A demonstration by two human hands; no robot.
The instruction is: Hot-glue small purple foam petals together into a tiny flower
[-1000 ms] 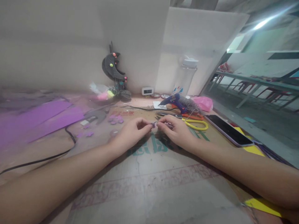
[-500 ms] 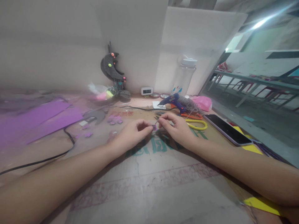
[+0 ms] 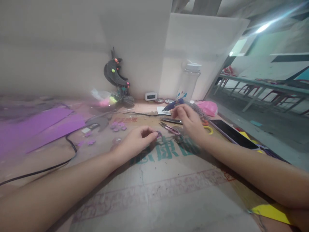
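My left hand rests on the cardboard mat, thumb and forefinger pinched on a small purple foam piece. My right hand is stretched farther back, its fingers curled around the handle of the blue glue gun, whose nozzle points left. Between the hands lie pink thread snips and a dark pair of scissors.
Yellow-handled scissors and a phone lie to the right. A water bottle, small clock, black crescent ornament and pink bag stand at the back. Purple foam sheets and a black cable lie left.
My right hand let go of the purple piece and moved back and right to the glue gun. My left hand stayed put with the piece.
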